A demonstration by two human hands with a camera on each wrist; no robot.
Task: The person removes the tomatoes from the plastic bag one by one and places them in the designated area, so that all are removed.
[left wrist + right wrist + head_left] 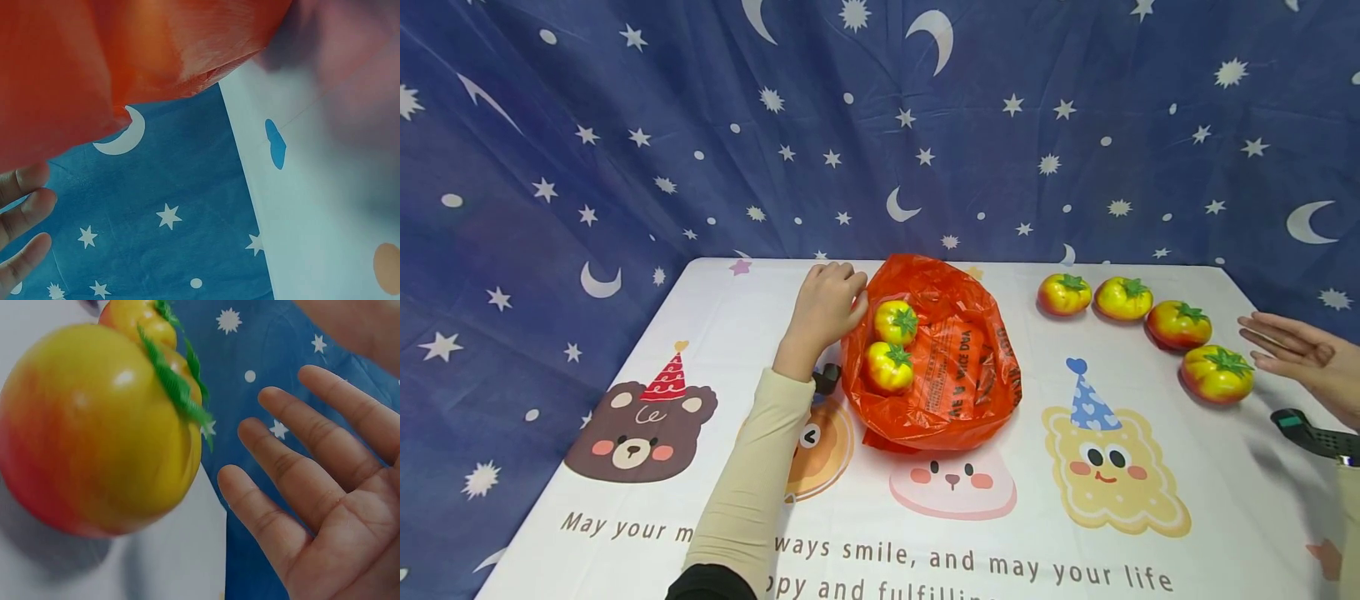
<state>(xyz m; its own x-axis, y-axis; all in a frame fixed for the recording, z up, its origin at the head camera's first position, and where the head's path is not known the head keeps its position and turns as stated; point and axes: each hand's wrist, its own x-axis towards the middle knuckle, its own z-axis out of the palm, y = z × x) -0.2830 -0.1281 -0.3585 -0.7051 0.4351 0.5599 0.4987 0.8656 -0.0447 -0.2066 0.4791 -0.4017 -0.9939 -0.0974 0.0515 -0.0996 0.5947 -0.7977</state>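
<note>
At the left rim of an open red plastic bag [958,350], my left hand [826,307] touches the plastic with bent fingers; whether it pinches the rim is hidden. Two yellow-red fruits [896,322] with green leaves lie inside on the left. The left wrist view has fingertips [34,209] under hanging red plastic [56,81]. On the right, my right hand [1311,358] is held with fingers extended and empty, just right of the nearest of several similar fruits [1217,375]. A gap separates that fruit [94,431] from the fingers [275,469] in the right wrist view.
The other fruits [1123,298] form a curved row from the back of the table to its right side. A white cloth [647,533] with cartoon prints covers the table. Behind it hangs a blue curtain [820,75] with moons and stars.
</note>
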